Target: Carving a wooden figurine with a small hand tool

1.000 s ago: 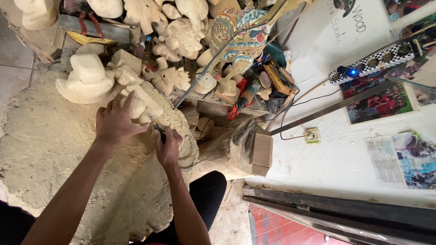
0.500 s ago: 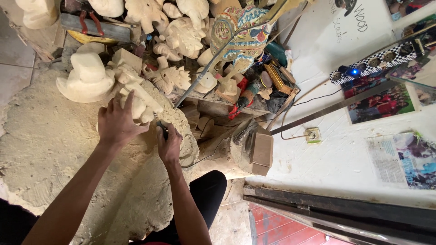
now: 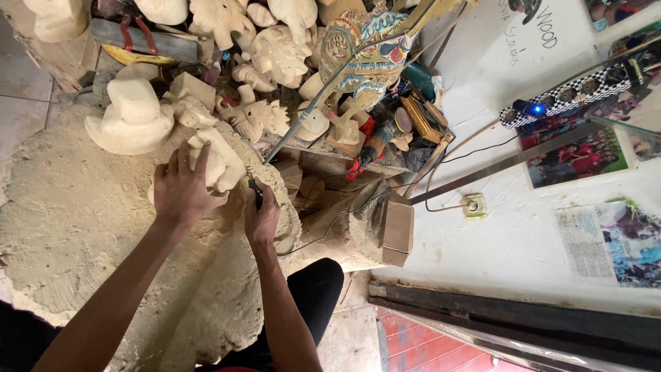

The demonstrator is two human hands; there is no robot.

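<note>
Sawdust mound, one pale carving, two hands, left hand, right hand

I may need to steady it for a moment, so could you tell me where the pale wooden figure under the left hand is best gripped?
Grip the pale carved figure across its rounded upper body from above, as the left hand does. It lies on the sawdust mound, and the right hand works a dark-handled tool at its right side, so keep clear there.

Left hand slid down the pale carving.
</note>
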